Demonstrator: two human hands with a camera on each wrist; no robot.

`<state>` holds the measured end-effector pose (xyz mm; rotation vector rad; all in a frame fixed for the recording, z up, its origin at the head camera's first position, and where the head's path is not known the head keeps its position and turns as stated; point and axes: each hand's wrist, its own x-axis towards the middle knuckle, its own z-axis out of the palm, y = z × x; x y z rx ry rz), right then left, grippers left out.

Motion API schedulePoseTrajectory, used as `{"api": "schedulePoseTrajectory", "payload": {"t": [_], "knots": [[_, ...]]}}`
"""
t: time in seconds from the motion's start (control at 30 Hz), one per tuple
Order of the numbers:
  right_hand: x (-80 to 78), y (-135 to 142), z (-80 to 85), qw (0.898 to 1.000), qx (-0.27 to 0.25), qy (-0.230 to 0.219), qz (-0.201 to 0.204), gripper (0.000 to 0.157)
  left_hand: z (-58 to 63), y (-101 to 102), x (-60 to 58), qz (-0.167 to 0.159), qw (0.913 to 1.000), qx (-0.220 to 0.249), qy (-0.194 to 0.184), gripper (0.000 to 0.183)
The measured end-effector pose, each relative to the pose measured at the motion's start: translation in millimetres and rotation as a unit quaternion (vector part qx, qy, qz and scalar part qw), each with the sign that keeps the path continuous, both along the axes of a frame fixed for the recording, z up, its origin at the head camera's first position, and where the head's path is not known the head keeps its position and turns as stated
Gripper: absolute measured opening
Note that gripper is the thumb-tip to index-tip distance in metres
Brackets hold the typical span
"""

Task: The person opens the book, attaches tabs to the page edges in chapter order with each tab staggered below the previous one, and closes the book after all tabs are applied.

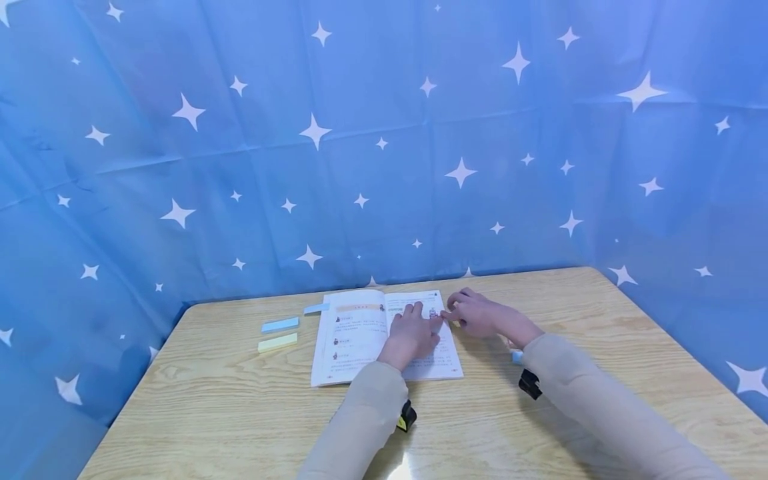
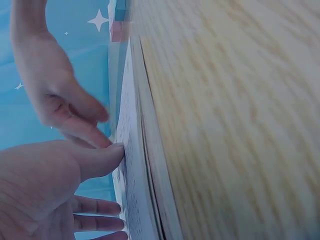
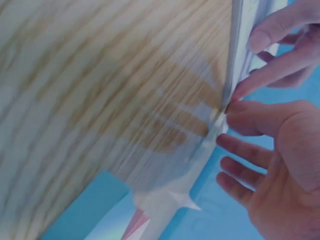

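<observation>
Left hand (image 1: 413, 335), open book (image 1: 355, 347) directly beneath

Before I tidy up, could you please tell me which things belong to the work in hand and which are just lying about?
In the job:
book
left hand, on its right page
right hand, at that page's edge
blue tab, at book's left edge, probably

Lying about, perhaps as spares:
blue strip
yellow strip
blue piece, right of book
pink piece
</observation>
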<state>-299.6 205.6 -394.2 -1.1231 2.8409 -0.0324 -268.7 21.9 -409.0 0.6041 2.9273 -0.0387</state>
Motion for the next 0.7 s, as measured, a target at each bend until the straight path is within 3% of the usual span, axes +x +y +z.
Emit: {"api": "schedulePoseTrajectory", "payload": {"t": [0.27,0.7], "knots": [[0.6,0.1,0.5,0.999,0.014,-0.043,-0.025,0.047,1.0,-0.3,2.7,-0.002,0.9998,-0.02,0.01,0.053],[2.6,-3.1,1.8,0.996,0.031,-0.04,-0.07,0.052,-1.5,0.5,0.9,0.007,0.9999,-0.006,0.006,0.051]]}}
